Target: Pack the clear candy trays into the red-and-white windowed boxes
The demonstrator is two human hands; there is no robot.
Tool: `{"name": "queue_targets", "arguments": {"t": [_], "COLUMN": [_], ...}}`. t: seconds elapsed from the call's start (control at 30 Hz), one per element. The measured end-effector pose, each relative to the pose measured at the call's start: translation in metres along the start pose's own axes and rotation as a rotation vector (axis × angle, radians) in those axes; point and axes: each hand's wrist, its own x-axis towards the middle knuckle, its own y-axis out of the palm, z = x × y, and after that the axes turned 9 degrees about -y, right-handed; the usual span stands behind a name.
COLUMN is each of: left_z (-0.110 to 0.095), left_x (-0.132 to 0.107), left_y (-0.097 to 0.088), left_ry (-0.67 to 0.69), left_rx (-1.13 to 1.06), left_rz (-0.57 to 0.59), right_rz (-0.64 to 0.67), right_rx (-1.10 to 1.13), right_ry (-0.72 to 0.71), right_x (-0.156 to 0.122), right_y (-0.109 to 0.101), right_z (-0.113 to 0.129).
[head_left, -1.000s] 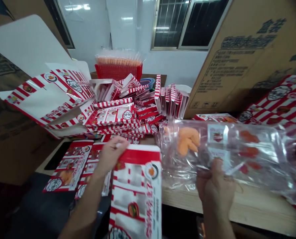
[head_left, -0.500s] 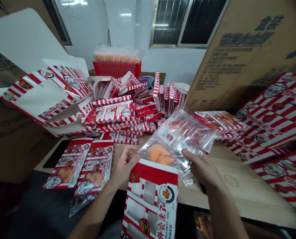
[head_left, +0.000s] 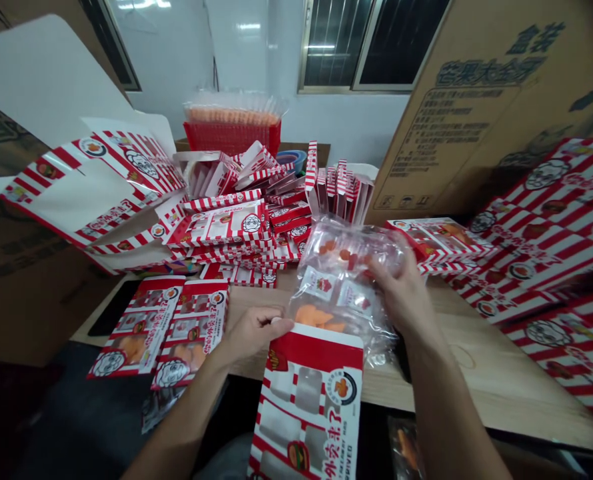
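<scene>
Head view: the right hand's fingers [head_left: 394,277] curl closed around a clear plastic bag [head_left: 341,250] of orange pieces [head_left: 311,315], mid-frame above the table [head_left: 481,373]; light, soft and slippery, it is best held by its bunched body. The left hand's fingers [head_left: 261,327] seem to pinch the top edge of a stiff red-and-white card sleeve [head_left: 309,400], low center.

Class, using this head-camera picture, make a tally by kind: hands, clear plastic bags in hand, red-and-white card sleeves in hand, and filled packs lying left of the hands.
Hands: 2 (left hand, right hand)
Clear plastic bag in hand: 1
Red-and-white card sleeve in hand: 1
Filled packs left of the hands: 2
Total: 6
</scene>
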Motion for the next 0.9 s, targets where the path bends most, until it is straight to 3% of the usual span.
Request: {"name": "queue_targets", "arguments": {"t": [0.07, 0.1, 0.23, 0.33, 0.43, 0.57, 0.67, 0.8, 0.9], "left_z": [0.007, 0.013, 0.038, 0.046, 0.039, 0.032, 0.039, 0.057, 0.065], "left_x": [0.002, 0.003, 0.003, 0.000, -0.001, 0.006, 0.013, 0.012, 0.006], "left_y": [0.005, 0.008, 0.023, 0.031, 0.030, 0.022, 0.023, 0.028, 0.029], "left_ry": [-0.003, -0.003, -0.001, 0.007, 0.027, 0.014, -0.026, -0.060, -0.079], "left_rx": [-0.057, -0.097, -0.271, -0.323, -0.278, -0.189, -0.192, -0.260, -0.295], "left_rz": [-0.016, -0.045, -0.265, -0.394, -0.400, -0.285, -0.256, -0.290, -0.262], "right_rz": [-0.154, -0.167, -0.035, 0.060, 0.065, 0.134, 0.295, 0.725, 0.802], "right_rx": [-0.072, -0.070, -0.060, -0.086, -0.067, 0.003, 0.079, 0.226, 0.250], "right_ry": [-0.061, -0.078, -0.133, -0.102, -0.083, 0.022, 0.123, 0.319, 0.365], "right_x": [0.013, 0.017, 0.019, 0.014, 0.014, 0.018, 0.008, -0.026, -0.050], "right_y": [0.001, 0.002, 0.000, -0.003, -0.007, -0.011, -0.008, 0.001, 0.000], "right_z": [-0.002, -0.003, -0.006, -0.003, 0.008, 0.022, 0.021, 0.007, -0.004]}}
